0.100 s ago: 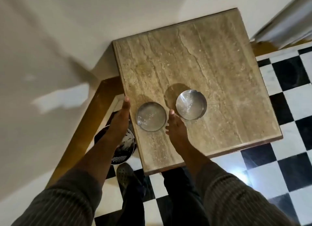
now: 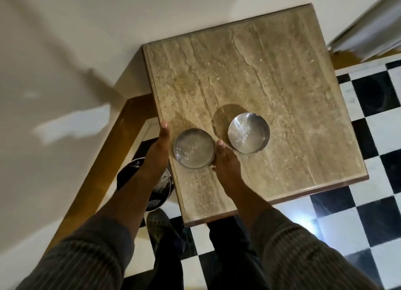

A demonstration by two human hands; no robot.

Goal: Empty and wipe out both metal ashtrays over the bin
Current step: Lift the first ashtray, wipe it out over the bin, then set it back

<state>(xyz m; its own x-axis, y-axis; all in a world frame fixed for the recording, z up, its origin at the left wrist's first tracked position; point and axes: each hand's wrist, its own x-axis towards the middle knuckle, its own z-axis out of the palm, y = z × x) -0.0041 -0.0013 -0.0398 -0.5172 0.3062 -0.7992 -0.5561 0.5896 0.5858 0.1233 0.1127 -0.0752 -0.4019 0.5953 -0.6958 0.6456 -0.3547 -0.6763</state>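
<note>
Two round metal ashtrays sit on a square stone table [image 2: 271, 79]. The near ashtray [image 2: 193, 148] lies close to the table's left edge, with pale specks inside. The far ashtray [image 2: 248, 135] stands just to its right, shiny, with a notched rim. My left hand [image 2: 160, 147] is stretched flat along the left side of the near ashtray, at the table's edge. My right hand [image 2: 224, 159] lies flat against that ashtray's right side, between the two ashtrays. Neither hand has closed around it. A dark round bin [image 2: 160, 192] stands on the floor under my left forearm, partly hidden.
The table stands in a corner, with a pale wall [image 2: 65, 51] to the left and behind. A brown skirting strip [image 2: 104, 157] runs along the wall. The floor [image 2: 368, 214] is black and white chequered tile. My shoe [image 2: 157, 227] and dark trousers show below the table's near edge.
Both hands have closed in slightly on the near ashtray from either side. The ashtrays have not moved.
</note>
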